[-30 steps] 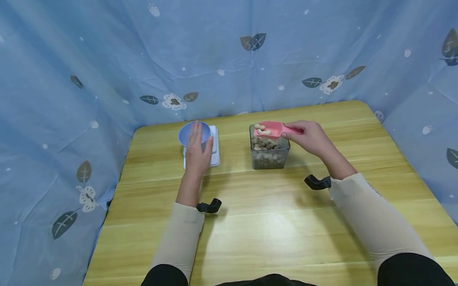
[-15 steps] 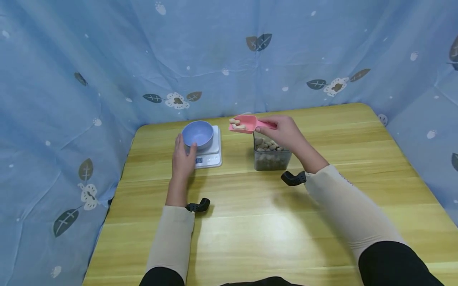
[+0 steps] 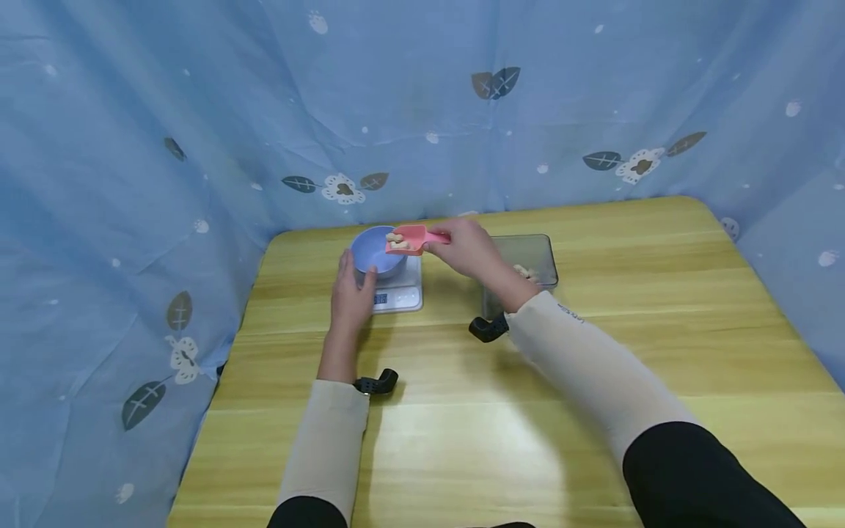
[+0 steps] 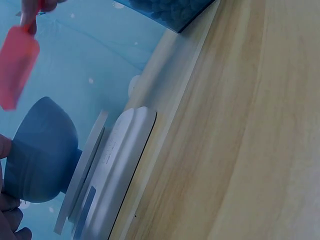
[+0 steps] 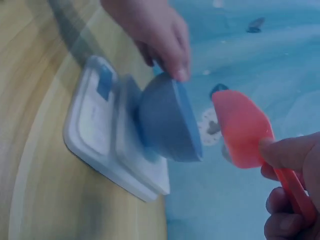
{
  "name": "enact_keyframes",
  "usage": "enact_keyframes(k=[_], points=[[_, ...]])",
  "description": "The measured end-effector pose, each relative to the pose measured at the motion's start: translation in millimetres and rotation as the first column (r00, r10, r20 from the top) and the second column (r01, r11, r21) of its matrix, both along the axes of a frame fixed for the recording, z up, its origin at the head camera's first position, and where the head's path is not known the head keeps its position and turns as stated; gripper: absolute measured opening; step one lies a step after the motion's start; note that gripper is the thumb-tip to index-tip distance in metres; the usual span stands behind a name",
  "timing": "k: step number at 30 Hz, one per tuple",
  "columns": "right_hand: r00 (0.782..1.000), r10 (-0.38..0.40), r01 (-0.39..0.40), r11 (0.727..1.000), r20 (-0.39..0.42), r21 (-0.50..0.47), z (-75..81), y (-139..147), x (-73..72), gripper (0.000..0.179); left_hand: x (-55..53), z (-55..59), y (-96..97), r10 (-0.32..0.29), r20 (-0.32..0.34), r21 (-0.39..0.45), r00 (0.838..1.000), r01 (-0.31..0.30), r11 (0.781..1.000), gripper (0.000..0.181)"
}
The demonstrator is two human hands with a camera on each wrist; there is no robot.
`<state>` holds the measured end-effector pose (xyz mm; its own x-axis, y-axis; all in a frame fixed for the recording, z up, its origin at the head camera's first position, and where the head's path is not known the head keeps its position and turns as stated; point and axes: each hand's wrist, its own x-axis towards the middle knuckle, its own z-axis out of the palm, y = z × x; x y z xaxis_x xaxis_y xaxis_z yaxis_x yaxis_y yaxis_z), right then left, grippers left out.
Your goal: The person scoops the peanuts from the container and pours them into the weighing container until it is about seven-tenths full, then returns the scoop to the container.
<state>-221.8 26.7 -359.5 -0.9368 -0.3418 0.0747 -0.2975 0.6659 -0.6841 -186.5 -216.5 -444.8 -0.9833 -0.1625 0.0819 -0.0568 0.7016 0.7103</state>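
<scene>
My right hand holds a pink scoop by its handle, thumb on top. A few peanuts lie in the scoop, which is level above the right rim of a blue bowl. The bowl stands on a white kitchen scale; its display shows, but the digits are too small to read. My left hand grips the bowl from the near left, thumb and fingers on its side. In the right wrist view, the scoop hangs beside the bowl, apart from it.
A clear grey box with peanuts stands right of the scale, partly hidden by my right forearm. The wooden table runs back to a blue patterned curtain.
My right hand has carried the scoop of peanuts left from over the box to the bowl. My left hand has moved from above the bowl to its side and taken hold there.
</scene>
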Motion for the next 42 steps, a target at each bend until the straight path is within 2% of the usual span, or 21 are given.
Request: enact_keyframes(k=[5, 8, 12, 18, 20, 23, 27, 31, 34, 38, 42], points=[[0.998, 0.007, 0.004, 0.984, -0.062, 0.178, -5.2, -14, -0.4, 0.032, 1.0, -1.4, 2.9, 0.003, 0.003, 0.001, 1.000, -0.003, 1.000, 0.076], [0.990, 0.033, 0.012, 0.952, -0.141, 0.305, -3.1, -20, 1.5, 0.033, 0.9, -1.1, 2.7, 0.002, -0.004, -0.001, 1.000, -0.002, 1.000, 0.076], [0.963, 0.093, 0.023, 0.907, -0.255, 0.420, 2.4, -26, 4.5, 0.030, 0.1, 0.3, 0.5, -0.003, -0.015, 0.002, 1.000, 0.003, 1.000, 0.076], [0.906, 0.158, 0.060, 0.871, -0.394, 0.487, 7.1, -31, 10.1, 0.033, 0.2, 0.8, -0.3, -0.005, -0.032, 0.009, 0.999, 0.005, 1.000, 0.075], [0.889, 0.175, 0.064, 0.867, -0.422, 0.493, 8.0, -32, 11.8, 0.034, 0.5, 0.9, -0.4, -0.008, -0.035, 0.011, 0.999, 0.008, 1.000, 0.074], [0.877, 0.184, 0.067, 0.867, -0.444, 0.493, 8.8, -30, 13.2, 0.034, 0.8, 0.7, -0.7, -0.014, -0.037, 0.013, 0.999, 0.015, 1.000, 0.074], [0.897, 0.147, 0.077, 0.877, -0.417, 0.474, 8.3, -25, 11.9, 0.029, 0.4, -0.6, -2.0, -0.019, -0.049, 0.020, 0.999, 0.020, 1.000, 0.074], [0.949, 0.070, 0.055, 0.924, -0.308, 0.379, 13.6, -9, 10.4, 0.031, -0.5, -0.6, -2.6, -0.021, -0.051, 0.031, 0.998, 0.022, 0.999, 0.073], [0.977, 0.009, 0.050, 0.962, -0.214, 0.268, 19.3, 9, 11.8, 0.037, 0.0, -0.6, -2.2, -0.018, -0.046, 0.036, 0.999, 0.019, 0.999, 0.073], [0.989, -0.041, 0.062, 0.987, -0.140, 0.148, 25.0, 43, 17.4, 0.040, 0.4, -0.4, -1.3, -0.016, -0.037, 0.038, 0.999, 0.017, 0.999, 0.074], [0.993, -0.057, 0.067, 0.994, -0.106, 0.092, 33.1, 85, 27.9, 0.042, 0.3, 0.6, -2.2, -0.019, -0.020, 0.033, 1.000, 0.019, 0.999, 0.075]])
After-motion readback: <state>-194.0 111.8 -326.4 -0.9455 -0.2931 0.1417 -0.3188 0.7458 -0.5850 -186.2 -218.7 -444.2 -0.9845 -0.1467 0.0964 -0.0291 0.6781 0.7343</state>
